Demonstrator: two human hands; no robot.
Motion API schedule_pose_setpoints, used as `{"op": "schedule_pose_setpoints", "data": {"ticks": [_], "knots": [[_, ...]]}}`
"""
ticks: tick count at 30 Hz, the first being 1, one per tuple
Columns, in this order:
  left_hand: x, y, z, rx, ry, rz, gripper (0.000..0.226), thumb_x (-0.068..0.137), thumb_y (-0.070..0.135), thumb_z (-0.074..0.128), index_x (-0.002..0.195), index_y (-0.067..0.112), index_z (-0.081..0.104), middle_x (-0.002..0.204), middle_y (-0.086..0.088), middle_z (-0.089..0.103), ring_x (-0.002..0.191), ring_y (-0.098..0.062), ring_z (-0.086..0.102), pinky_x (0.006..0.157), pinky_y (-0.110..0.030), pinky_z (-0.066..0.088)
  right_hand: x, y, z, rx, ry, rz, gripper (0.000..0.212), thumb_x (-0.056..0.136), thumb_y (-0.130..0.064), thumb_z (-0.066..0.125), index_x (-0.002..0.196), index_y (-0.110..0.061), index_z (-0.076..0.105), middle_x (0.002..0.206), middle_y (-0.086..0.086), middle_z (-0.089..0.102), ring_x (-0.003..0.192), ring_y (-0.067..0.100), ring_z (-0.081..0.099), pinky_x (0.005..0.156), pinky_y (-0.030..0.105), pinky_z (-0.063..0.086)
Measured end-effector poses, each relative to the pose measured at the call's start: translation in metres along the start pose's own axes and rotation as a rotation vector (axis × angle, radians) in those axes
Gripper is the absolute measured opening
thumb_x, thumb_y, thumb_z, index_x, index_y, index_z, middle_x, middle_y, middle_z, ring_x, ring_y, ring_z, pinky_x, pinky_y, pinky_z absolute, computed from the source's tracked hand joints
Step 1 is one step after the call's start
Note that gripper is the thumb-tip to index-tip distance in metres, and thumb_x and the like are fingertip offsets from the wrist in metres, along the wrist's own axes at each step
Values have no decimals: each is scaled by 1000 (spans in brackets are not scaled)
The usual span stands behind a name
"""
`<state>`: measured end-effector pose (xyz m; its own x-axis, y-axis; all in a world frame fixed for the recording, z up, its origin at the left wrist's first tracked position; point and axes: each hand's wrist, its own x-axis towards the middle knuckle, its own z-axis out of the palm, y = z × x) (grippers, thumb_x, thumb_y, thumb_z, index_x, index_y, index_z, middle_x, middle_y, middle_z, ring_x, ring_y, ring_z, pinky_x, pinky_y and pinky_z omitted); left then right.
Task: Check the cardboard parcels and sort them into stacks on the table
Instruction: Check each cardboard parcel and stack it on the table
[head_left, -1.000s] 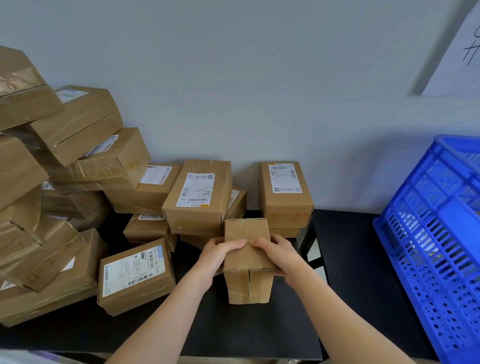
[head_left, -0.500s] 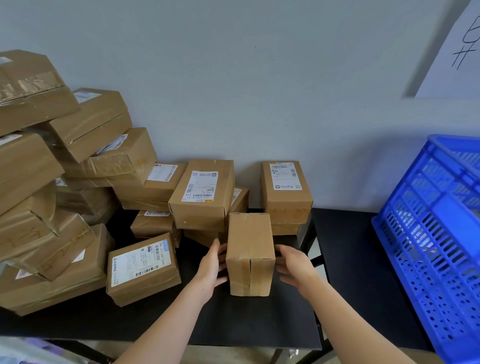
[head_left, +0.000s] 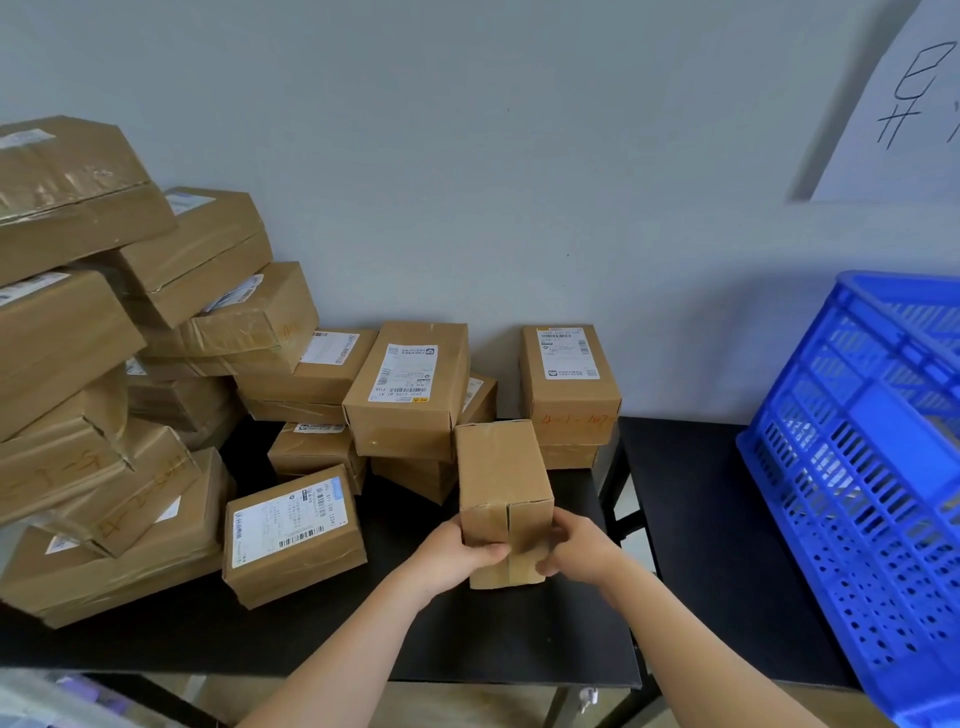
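Two hands, left (head_left: 457, 558) and right (head_left: 576, 551), grip a plain cardboard parcel (head_left: 503, 483) at its near end, fingers curled around it, above a black counter (head_left: 509, 634) beside piled parcels (head_left: 130, 395).

1. Orange handwriting "4-1-107" on the front of the box (head_left: 569, 384) right of centre.
2. Hand-drawn "#" below a boxy character on the wall sheet (head_left: 904, 104), upper right.
3. Printed barcode labels (head_left: 288, 519) on the parcels: too small to read.
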<state>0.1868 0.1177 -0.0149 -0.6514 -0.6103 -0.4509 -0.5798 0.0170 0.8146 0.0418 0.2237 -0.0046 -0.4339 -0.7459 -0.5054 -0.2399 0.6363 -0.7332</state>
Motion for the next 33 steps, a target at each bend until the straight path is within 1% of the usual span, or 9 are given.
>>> {"op": "schedule_pose_setpoints", "data": {"ticks": [6, 9, 11, 13, 19, 22, 26, 30, 33], "knots": [[-1, 6, -3, 15, -4, 65, 63, 81, 52, 66, 134, 23, 50, 130, 7, 56, 122, -14, 50, 103, -32, 40, -9, 7, -17, 155, -72, 14, 92, 77, 11, 62, 145, -41, 28, 137, 0, 41, 128, 28, 39, 101, 49, 40], [-3, 14, -3, 43, -15, 88, 63, 82, 57, 62, 132, 21, 54, 124, 7, 60, 118, -13, 53, 102, -31, 42, -13, 7, -28, 237, -145, 46, 96, 76, 12, 61, 142, -49, 27, 140, 0, 35, 135, 35, 29, 108, 63, 26], [-3, 18, -4, 66, 1, 82, 62, 82, 59, 60, 128, 19, 57, 111, 6, 64, 113, -15, 57, 100, -33, 45, -15, 7, -33, 255, -184, 55, 98, 76, 13, 61, 142, -49, 25, 138, 0, 34, 137, 36, 26, 107, 66, 23], [-2, 20, -6, 76, 18, 70, 60, 81, 61, 59, 120, 16, 61, 101, 4, 65, 105, -13, 58, 97, -36, 47, -16, 5, -37, 264, -205, 56, 98, 76, 13, 63, 142, -49, 26, 135, 0, 35, 133, 36, 31, 105, 63, 30], [4, 16, -17, 103, 106, 62, 66, 74, 74, 55, 93, 12, 68, 93, 3, 67, 84, -5, 60, 68, -20, 47, -15, 1, -42, 243, -266, 77, 100, 71, 7, 73, 138, -51, 28, 120, -2, 46, 106, 24, 52, 90, 43, 52], [8, 15, -18, 143, 133, 52, 70, 75, 74, 53, 90, 7, 68, 95, -3, 68, 79, -6, 60, 69, -23, 48, -15, 1, -42, 253, -283, 107, 102, 68, 9, 73, 142, -48, 29, 121, -1, 45, 107, 25, 51, 84, 36, 54], [9, 12, -16, 194, 163, 64, 57, 79, 70, 53, 64, 15, 55, 76, -3, 62, 70, -11, 59, 66, -23, 44, -17, -5, -43, 256, -317, 94, 100, 69, 8, 74, 142, -43, 28, 122, -1, 49, 111, 24, 50, 84, 33, 50], [5, 10, -15, 204, 208, 86, 62, 84, 66, 50, 93, 8, 73, 90, -2, 70, 79, -7, 62, 64, -16, 42, -18, -13, -40, 122, -320, 45, 105, 70, 3, 76, 146, -43, 19, 124, -5, 50, 113, 18, 50, 85, 29, 45], [4, 12, -17, 171, 214, 89, 64, 85, 67, 47, 91, 9, 72, 86, 1, 70, 81, -8, 63, 69, -20, 45, -16, -14, -41, 107, -289, 28, 101, 69, -5, 79, 144, -44, 22, 126, -5, 53, 116, 20, 50, 90, 32, 44]]}}
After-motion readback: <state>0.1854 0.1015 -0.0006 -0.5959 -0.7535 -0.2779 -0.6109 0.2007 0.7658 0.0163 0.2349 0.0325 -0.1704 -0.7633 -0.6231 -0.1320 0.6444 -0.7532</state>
